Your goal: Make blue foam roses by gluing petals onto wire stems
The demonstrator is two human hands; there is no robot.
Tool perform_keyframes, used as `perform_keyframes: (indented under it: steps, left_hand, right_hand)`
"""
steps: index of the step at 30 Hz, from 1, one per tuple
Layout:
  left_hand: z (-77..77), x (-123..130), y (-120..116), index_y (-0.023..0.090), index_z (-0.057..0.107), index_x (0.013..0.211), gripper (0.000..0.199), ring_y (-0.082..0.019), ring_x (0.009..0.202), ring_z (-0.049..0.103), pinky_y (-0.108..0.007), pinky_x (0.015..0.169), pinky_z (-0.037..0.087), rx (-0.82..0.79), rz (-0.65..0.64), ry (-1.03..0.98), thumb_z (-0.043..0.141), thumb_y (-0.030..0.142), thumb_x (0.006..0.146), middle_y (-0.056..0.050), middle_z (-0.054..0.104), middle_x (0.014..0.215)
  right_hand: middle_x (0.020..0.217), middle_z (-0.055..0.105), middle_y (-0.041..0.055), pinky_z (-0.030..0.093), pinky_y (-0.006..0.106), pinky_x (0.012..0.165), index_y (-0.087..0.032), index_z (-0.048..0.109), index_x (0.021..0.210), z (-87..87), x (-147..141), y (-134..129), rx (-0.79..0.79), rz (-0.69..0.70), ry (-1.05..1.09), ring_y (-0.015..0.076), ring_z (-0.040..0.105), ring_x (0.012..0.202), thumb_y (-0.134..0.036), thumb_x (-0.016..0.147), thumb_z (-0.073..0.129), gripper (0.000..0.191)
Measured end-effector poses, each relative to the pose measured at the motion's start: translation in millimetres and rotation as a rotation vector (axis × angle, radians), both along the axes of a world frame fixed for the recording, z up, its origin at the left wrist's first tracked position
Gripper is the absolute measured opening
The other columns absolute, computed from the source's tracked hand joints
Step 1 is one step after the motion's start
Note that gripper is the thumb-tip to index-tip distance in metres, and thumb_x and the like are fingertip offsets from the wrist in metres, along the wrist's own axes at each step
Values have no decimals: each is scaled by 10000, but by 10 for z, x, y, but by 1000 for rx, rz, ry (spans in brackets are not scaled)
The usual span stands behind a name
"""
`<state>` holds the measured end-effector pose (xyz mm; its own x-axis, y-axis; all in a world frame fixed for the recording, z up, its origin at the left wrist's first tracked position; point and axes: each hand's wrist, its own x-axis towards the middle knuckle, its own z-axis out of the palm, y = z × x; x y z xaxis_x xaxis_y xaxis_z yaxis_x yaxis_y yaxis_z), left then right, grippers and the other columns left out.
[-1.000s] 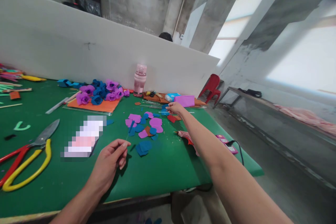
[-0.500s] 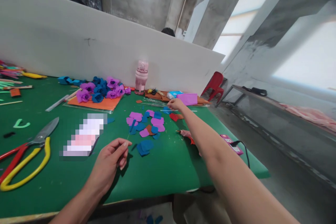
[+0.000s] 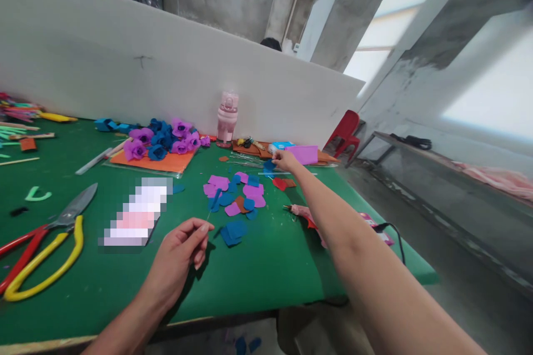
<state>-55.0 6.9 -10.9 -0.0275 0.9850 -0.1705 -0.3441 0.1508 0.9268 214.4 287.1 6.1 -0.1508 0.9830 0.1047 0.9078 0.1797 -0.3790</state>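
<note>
My left hand is closed in a pinch on a thin wire that stands upright with a strip of blue paper around its top. Toward the back right, my right hand pinches the edge of a blue paper piece, just above the table. Between the hands lie purple paper petals mixed with blue and brown ones. A small stack of blue paper petals rests right of my left hand. Beneath my right forearm, a pink glue gun is partly hidden.
Purple and blue paper flowers lie on an orange sheet at the back. Large shears with red and yellow handles are at left. A pink bottle stands by the white partition. Loose wires lie near my right hand.
My right hand has closed on the blue paper piece and raised it slightly. The left hand keeps its pinch on the wire. The view has shifted a little.
</note>
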Motion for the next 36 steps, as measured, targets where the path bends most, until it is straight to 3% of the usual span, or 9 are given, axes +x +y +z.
perform_keyframes:
  steps: [5,12,16,19,21,26,28,31,36]
  left_hand:
    - [39,9,-3,152,591,773,253,-42,383,329,-170,355,260,-3,21,-15,671,365,662,72,411,512]
    - [16,-9,-9,153,598,769,244,-37,391,336,-170,362,268,21,10,-26,674,358,663,71,423,522]
    - [0,-14,-7,150,597,778,241,-32,394,332,-162,361,262,31,2,-33,664,361,683,72,417,522]
    - [0,-13,-6,148,593,782,235,-31,392,334,-160,359,261,24,-4,-34,658,357,695,72,418,523]
    - [6,-11,-9,149,587,784,233,-32,390,335,-160,359,264,21,-3,-36,658,353,697,73,418,522]
    - [27,-1,-18,154,574,793,228,-36,389,331,-159,361,275,18,-1,-34,655,346,700,77,414,510]
    - [31,3,-17,154,569,793,224,-36,387,325,-159,359,274,16,-6,-37,649,345,707,77,412,507]
    - [31,7,-14,151,566,793,219,-36,382,321,-160,354,270,16,-9,-32,642,341,713,75,415,508]
    - [18,8,-5,146,572,783,208,-35,383,320,-159,354,271,22,-10,-26,638,332,717,73,409,507]
  right_hand:
    - [637,620,-1,407,165,490,-126,557,981,285,144,-91,44,-16,83,86,565,507,-184,815,522,179]
    - [642,634,5,420,176,517,-115,620,872,511,139,-277,3,4,89,82,551,495,-97,734,588,143]
    - [638,650,7,426,161,489,-119,641,862,440,-127,-523,-145,122,82,74,553,489,-74,733,582,149]
    - [697,680,-9,447,148,512,-177,665,885,342,-359,-696,-261,277,64,71,586,541,-181,721,652,165]
    - [750,692,-14,461,150,546,-214,662,943,286,-448,-732,-274,353,-66,72,603,583,-260,749,644,200]
    - [935,655,115,477,257,752,-102,652,924,150,-401,-553,-140,191,-363,186,610,871,-217,828,562,174]
    - [1061,593,121,477,335,805,-109,594,1032,74,-359,-466,-118,130,-437,205,577,949,-258,848,542,242]
    - [1142,535,97,485,387,808,-139,511,1140,-45,-354,-392,-116,88,-511,196,562,969,-309,860,525,328]
    - [1136,538,99,486,388,807,-130,511,1141,-142,-443,-371,-97,42,-509,195,564,964,-312,861,523,335]
